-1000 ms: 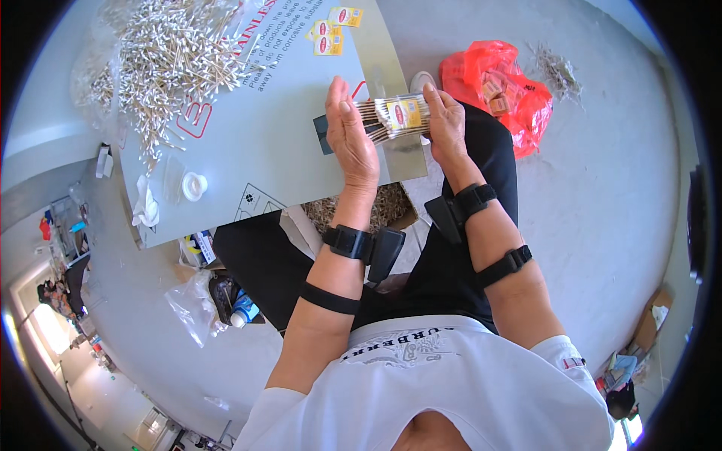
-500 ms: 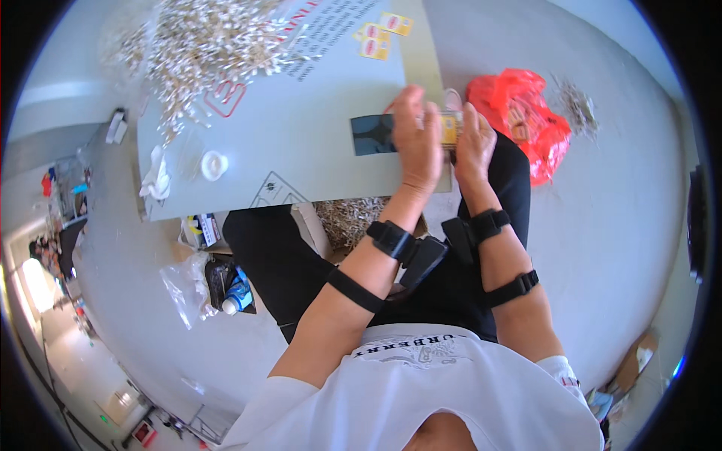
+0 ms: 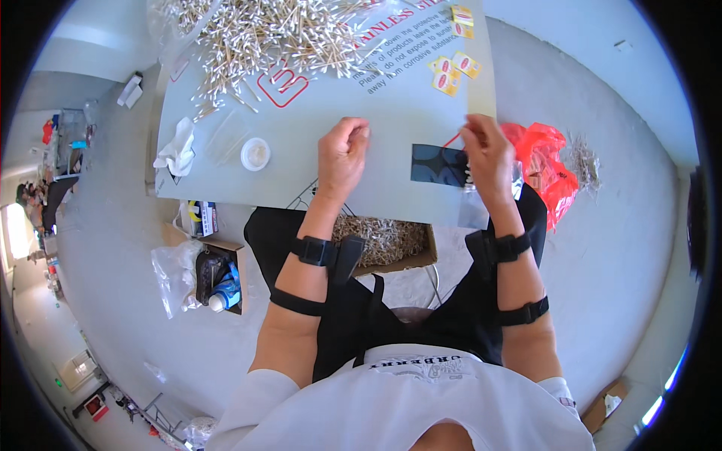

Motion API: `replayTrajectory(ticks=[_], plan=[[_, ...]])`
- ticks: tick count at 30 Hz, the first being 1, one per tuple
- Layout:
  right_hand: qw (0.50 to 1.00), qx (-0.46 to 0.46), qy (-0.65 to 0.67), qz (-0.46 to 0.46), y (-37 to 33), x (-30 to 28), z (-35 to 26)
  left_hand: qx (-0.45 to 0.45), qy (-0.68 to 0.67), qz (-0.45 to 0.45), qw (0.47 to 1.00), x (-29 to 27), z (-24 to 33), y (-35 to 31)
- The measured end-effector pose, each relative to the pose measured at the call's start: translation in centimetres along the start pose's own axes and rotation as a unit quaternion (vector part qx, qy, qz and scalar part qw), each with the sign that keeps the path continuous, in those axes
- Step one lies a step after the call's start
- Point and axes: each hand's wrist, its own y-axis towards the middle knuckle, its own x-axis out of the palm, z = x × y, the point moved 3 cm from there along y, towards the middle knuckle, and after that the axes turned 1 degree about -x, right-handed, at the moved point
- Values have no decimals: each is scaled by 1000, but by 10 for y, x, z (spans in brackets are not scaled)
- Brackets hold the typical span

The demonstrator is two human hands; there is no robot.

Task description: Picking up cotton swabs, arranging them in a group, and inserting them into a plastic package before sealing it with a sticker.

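My left hand [image 3: 344, 159] hovers over the table [image 3: 316, 184], fingers curled into a pinch; whatever is in it, if anything, is hidden. To the right, my right hand [image 3: 490, 159] has bent fingers beside a dark rectangular panel [image 3: 436, 165]. A thin red strip [image 3: 452, 140] shows by its fingertips; I cannot tell if they touch it. Below its palm, a clear packet [image 3: 473, 204] lies at the table's edge, with white tips [image 3: 469, 179] close by. A large heap of cotton swabs [image 3: 263, 45] covers the far left, and several small yellow cards [image 3: 445, 81] lie at the far right.
A round white lid-like dish [image 3: 256, 154] and a crumpled tissue [image 3: 177, 150] are on the left. A red plastic bag [image 3: 553, 192] sits right of the table. Below the near edge stands a cardboard box of swabs [image 3: 383, 240]; another box [image 3: 235, 259] holds a blue-and-white bottle.
My hands have moved apart, the left one leftward. The yellow-labelled packet between them is no longer visible. The view has shifted, so the table appears farther right and lower.
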Motion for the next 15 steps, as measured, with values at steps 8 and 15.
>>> replayTrajectory(ticks=[8, 15], plan=[[970, -123, -163, -129, 83, 124, -47, -75, -104, -29, 991, -21, -4, 14], [903, -250, -334, -106, 122, 191, -55, -121, -115, -125, 978, -30, -3, 23]])
